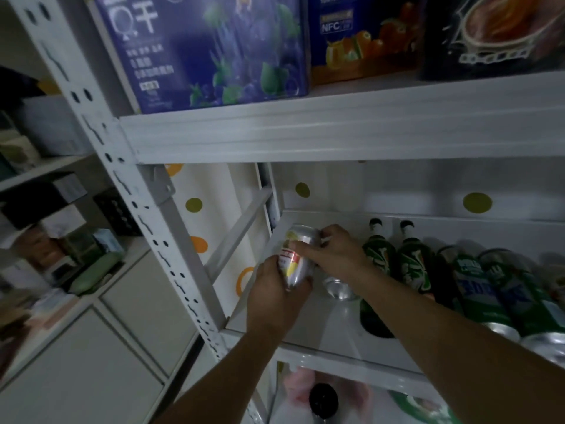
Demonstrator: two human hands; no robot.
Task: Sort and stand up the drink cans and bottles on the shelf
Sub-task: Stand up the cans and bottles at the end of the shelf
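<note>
Our left hand point(276, 296) wraps the base of a silver can point(296, 258) at the shelf's point(330, 328) left end; our right hand point(333, 254) pinches its top. It looks light, smooth, easily dented, so gripping both ends suits. Beyond lie green bottles point(394, 264).

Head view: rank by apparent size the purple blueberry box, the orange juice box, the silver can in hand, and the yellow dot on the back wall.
1. purple blueberry box
2. orange juice box, cropped by the frame
3. silver can, partly covered by both hands
4. yellow dot
</note>
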